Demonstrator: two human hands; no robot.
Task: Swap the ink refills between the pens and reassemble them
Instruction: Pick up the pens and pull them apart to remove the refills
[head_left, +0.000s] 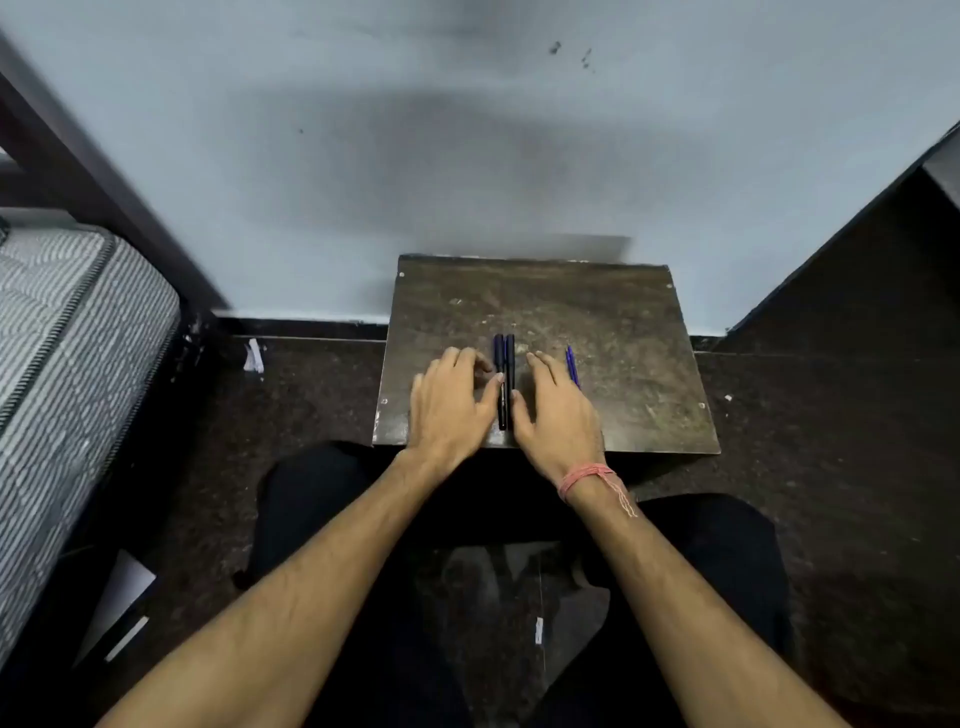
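Two dark pens (505, 374) lie side by side on the small brown table (623, 332), pointing away from me. My left hand (449, 405) rests flat just left of them, thumb touching the left pen. My right hand (558, 410) rests flat just right of them, thumb against the right pen. Neither hand grips anything. Thin blue refills (572, 365) lie on the table right of my right hand, partly hidden by its fingers.
The table stands against a pale blue wall (467, 156). A striped mattress (62, 332) is at the left, a dark panel (857, 270) at the right. My legs in dark trousers (322, 499) sit below the table's near edge. A white scrap (253, 356) lies on the dark floor.
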